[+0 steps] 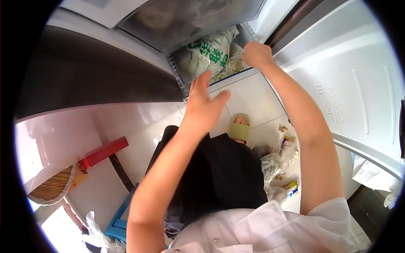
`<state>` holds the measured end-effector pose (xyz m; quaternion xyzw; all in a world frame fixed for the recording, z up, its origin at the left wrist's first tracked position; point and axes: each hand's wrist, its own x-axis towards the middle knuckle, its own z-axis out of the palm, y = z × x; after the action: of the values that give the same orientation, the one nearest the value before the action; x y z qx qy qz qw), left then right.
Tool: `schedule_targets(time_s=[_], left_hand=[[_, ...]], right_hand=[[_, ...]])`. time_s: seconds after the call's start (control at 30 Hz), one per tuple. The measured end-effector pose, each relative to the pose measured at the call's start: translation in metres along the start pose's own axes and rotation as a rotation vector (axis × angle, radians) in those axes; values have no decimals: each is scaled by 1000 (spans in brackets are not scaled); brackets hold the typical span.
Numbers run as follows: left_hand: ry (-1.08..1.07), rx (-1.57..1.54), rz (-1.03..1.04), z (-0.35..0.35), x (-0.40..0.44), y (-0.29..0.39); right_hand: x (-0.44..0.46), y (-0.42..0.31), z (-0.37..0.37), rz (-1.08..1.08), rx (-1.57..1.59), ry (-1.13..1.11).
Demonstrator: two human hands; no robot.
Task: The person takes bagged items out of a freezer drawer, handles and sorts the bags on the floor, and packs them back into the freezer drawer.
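Note:
An open freezer drawer holds a white plastic bag with green print and a clear bag of small pale pieces. My left hand is just in front of the drawer's near left part, its fingers spread and nothing in it. At the drawer's right end is my right hand, its fingers curled in at the edge; what they grip, if anything, is hidden. Above the open drawer hangs another, frosted drawer front.
The open freezer door stands on the right. Crumpled clear bags and wrappers lie on the tiled floor by my slippered foot. On the left are a red box, a round woven item and a blue stool.

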<state>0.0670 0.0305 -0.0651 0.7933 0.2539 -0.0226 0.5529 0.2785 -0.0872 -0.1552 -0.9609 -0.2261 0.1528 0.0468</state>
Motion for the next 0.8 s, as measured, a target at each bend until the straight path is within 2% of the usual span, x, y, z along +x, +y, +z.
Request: schedule_targets(time_s=[0.1,0.23,0.33,0.37,0.47,0.67,0.77,0.8], left_hand=[[171,330,89,23,78,-24],[88,773,9,48,114,-13],[265,904,76,63,135,-17],[272,1028,37,65,141,-17],[212,1070,-17,63,142,-6],[278,939,214,46,141,-23],[400,991,537,36,153,-45],[402,985,573,36,152,-44]], right_hand=[[-5,-1,5,-31,-25,50],[-6,0,2,-37,-29,58],[-7,2,1,-52,-11,63],[-8,3,1,-61,2,59],[-7,7,3,-85,28,53],[-5,12,3,-87,125,82],[-8,13,0,-100,170,98],[-8,12,-2,-103,185,96]])
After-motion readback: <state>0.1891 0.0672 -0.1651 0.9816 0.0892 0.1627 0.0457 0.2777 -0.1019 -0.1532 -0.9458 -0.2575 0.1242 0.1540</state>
